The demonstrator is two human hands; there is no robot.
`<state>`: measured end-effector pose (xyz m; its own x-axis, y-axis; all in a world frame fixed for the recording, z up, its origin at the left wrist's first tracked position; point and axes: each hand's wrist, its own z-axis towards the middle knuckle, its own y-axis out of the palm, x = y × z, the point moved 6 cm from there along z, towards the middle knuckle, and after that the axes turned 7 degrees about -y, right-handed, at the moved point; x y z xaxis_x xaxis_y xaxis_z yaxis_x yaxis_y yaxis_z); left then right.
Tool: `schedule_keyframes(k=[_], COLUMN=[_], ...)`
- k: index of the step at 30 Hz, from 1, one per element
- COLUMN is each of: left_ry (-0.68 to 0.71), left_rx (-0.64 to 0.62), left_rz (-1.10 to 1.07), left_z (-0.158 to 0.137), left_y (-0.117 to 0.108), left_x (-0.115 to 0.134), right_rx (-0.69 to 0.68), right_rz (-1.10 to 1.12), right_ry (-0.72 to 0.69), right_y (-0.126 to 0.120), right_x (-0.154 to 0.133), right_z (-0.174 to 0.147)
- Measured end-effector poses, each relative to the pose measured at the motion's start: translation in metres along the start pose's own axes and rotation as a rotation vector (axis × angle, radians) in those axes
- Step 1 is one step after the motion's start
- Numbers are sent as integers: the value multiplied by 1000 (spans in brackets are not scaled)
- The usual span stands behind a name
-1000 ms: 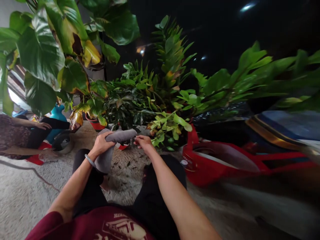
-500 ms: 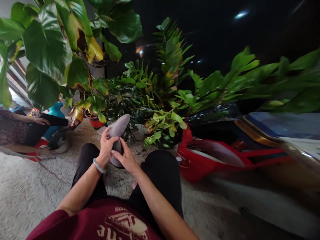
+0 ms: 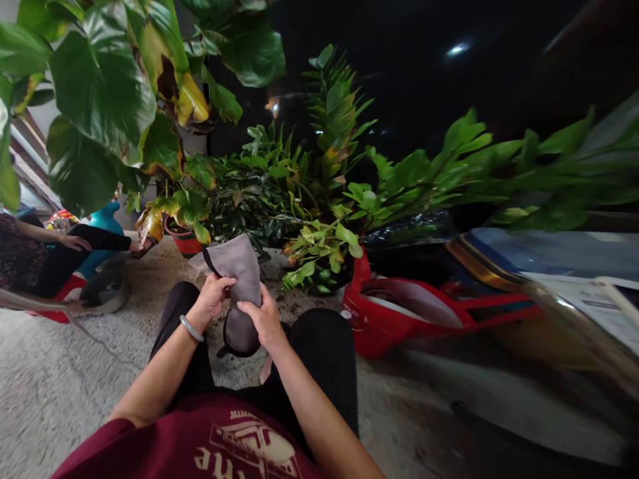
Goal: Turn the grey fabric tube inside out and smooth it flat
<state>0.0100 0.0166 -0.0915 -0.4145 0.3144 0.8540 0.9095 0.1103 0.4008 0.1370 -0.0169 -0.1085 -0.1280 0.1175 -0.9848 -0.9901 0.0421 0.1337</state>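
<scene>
Between my knees I hold a soft grey cloth piece with black edging [image 3: 240,263], its exact kind unclear. It is pinched in at the middle, with a broad flap at the top and a rounded end at the bottom. A small dark tab sticks out at its lower left, and a pale tag-like piece shows by its upper left edge. My left hand [image 3: 212,299], with a grey bangle on the wrist, pinches the dark-edged left side. Closed on the right side is my right hand [image 3: 264,319], its thumb across the front.
An open red bag [image 3: 394,332] stands right of my knee, near stacked blue and white items [image 3: 529,253]. Leafy plants [image 3: 324,199] fill the far side, with a red pot [image 3: 184,241] among them. At the left sit another person [image 3: 30,256] and a round basin [image 3: 107,289].
The grey cloth piece has been opened out from a narrower, pointed shape, showing its black edge. My left hand has shifted down it, and my right hand has moved to its right side.
</scene>
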Motion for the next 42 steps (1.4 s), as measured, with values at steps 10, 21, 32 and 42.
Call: schedule_keyframes(k=[10,21,32,42], left_ry=[26,353,55,36], left_rx=[-178,269,-33,-91], left_rz=[67,-12,-161,3], left_z=[26,117,133,130], left_y=[-14,-84,-58,-51], left_x=[21,48,29,21], right_rx=[207,297,424,182], right_rz=[-42,243,197,234], right_ry=[-49,237,-111,288], right_y=[-24,-16,-46,5], right_x=[-37,-17,-77,1], right_z=[23,58,81,-5])
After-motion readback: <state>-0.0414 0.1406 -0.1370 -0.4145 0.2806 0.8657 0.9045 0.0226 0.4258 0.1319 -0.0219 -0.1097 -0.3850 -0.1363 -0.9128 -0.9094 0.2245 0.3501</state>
